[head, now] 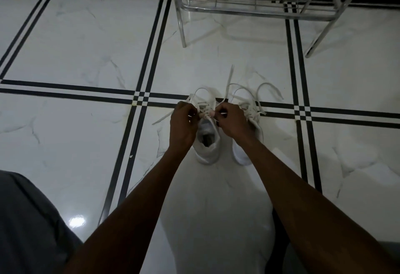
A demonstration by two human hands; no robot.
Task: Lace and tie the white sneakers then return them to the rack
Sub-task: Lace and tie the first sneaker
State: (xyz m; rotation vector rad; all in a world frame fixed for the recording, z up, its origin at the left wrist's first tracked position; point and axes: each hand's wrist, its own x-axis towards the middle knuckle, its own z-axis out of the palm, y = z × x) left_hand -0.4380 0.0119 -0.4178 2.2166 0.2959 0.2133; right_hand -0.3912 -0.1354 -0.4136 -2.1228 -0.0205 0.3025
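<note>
Laces (pixel 205 109) are pinched in both grips, left hand (pixel 183 122) and right hand (pixel 231 122), above the left sneaker (pixel 206 143); the other sneaker (pixel 249 122) is partly hidden beneath the right grip, rack (pixel 255 3) beyond.

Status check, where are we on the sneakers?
Both hands, left hand and right hand, pinching laces on the left sneaker. Right sneaker beside it. Rack ahead, nothing blocking.

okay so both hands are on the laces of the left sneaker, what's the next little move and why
Probably pull the two loops apart to snug the bow. Left hand and right hand each pinch the laces over the left sneaker, and the knot looks loose. The right sneaker and rack come later.
</note>
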